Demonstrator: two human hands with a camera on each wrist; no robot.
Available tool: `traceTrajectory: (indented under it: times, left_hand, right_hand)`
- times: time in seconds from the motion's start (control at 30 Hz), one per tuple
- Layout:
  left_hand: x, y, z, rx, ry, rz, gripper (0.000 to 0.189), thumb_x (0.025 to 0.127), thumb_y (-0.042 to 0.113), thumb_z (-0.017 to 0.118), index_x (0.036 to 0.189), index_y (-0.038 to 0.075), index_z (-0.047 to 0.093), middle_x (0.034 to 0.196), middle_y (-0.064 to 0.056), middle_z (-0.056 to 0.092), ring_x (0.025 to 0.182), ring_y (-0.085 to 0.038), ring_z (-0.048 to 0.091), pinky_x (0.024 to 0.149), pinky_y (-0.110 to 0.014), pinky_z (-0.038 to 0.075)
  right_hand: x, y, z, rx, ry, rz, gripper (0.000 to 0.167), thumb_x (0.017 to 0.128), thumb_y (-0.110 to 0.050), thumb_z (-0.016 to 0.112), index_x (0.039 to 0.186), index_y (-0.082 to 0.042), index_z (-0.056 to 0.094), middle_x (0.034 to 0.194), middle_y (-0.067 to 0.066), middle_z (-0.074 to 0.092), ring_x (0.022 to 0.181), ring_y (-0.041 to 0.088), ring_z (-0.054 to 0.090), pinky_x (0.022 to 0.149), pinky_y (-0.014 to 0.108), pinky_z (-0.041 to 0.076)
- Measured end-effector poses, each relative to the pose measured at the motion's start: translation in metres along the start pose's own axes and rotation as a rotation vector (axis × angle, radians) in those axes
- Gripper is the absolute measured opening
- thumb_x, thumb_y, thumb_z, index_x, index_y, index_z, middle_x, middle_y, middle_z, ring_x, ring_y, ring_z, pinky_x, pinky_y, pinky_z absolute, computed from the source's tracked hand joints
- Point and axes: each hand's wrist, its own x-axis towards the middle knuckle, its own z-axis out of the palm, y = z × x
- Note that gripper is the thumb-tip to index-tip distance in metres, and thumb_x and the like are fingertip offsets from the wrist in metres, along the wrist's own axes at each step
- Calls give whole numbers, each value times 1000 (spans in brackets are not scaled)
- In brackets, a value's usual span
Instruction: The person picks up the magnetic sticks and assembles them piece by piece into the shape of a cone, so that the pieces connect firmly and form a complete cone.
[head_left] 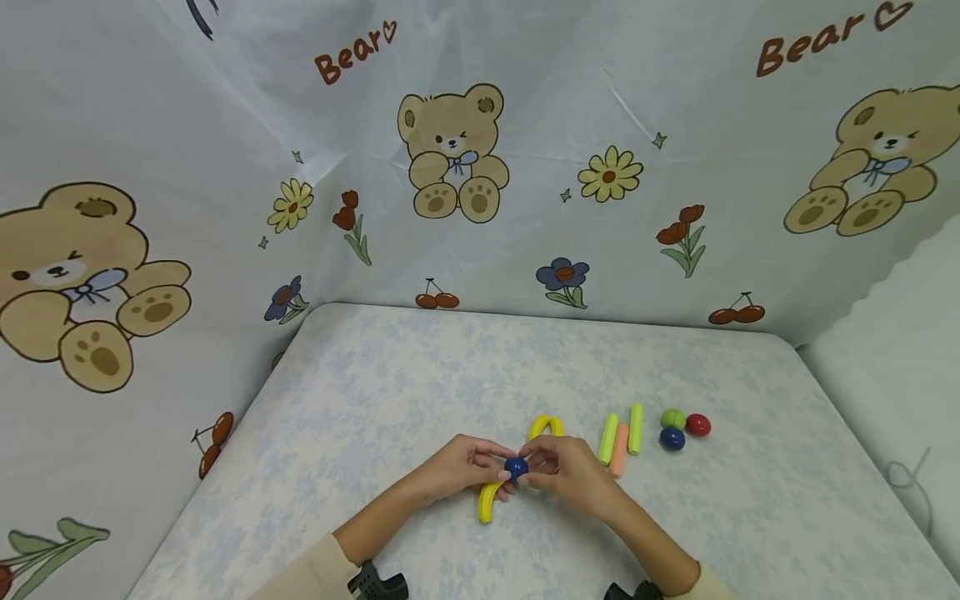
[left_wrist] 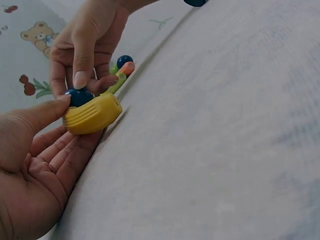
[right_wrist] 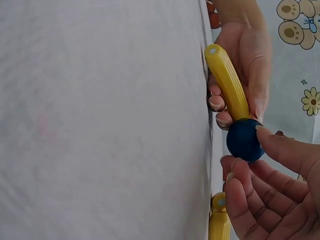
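My left hand (head_left: 459, 468) holds a curved yellow toy rod (head_left: 487, 505) with ridged sides, thumb on one side and fingers on the other. A dark blue ball (right_wrist: 244, 140) touches the rod's inner end in the right wrist view. My right hand (head_left: 567, 472) pinches that ball between thumb and fingers. The rod's free end, with a small silvery disc in it, points away from the ball. Both hands meet just above the table. In the left wrist view, the ball (left_wrist: 79, 96) is partly hidden behind the rod and fingertips.
Just beyond the hands lie more curved yellow pieces (head_left: 547, 422), partly covered by the right hand. To the right are two lime rods (head_left: 636, 429), an orange rod (head_left: 619, 450), and green (head_left: 672, 418), red (head_left: 698, 425) and blue (head_left: 672, 439) balls. A bear-print cloth hangs behind the table (head_left: 360, 375).
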Motion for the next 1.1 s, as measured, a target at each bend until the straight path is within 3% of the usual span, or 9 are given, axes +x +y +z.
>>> traceTrajectory:
  times: [0.2, 0.37, 0.53, 0.9, 1.1]
  left_hand:
    - [3, -4, 0, -2, 14, -10, 33, 99, 6, 66, 131, 1, 64, 103, -22, 74, 90, -28, 75, 82, -38, 60]
    - [5, -4, 1, -10, 14, -33, 35, 98, 9, 68, 132, 3, 64, 104, -22, 74, 91, -29, 75, 83, -40, 60]
    - [2, -3, -1, -19, 37, -45, 36, 98, 10, 69, 132, 1, 63, 103, -23, 74, 91, -29, 75, 81, -39, 60]
    - [-1, -3, -5, -22, 21, -34, 37, 98, 11, 69, 133, 2, 62, 105, -23, 74, 92, -29, 75, 83, -39, 60]
    - [1, -4, -4, -19, 6, -36, 36, 99, 12, 68, 133, 4, 62, 105, -22, 74, 93, -28, 75, 83, -39, 60]
  right_hand:
    - [-5, 5, -18, -59, 124, 8, 19, 90, -11, 78, 106, -1, 74, 88, 4, 73, 64, 10, 65, 55, 26, 54]
    - [-8, 9, -37, -143, 240, 78, 17, 88, -9, 79, 104, -4, 74, 83, -2, 71, 59, 9, 61, 51, 25, 50]
    - [-5, 14, -45, -147, 228, 128, 19, 90, -14, 79, 105, -4, 74, 82, -2, 71, 56, 12, 61, 47, 27, 48]
    - [10, 15, -43, -240, 171, 219, 22, 91, -14, 77, 108, 0, 73, 79, 1, 68, 52, 13, 59, 47, 29, 50]
    - [17, 12, -41, -361, 165, 229, 17, 89, -18, 80, 96, -3, 76, 77, 0, 67, 61, 12, 55, 53, 27, 47]
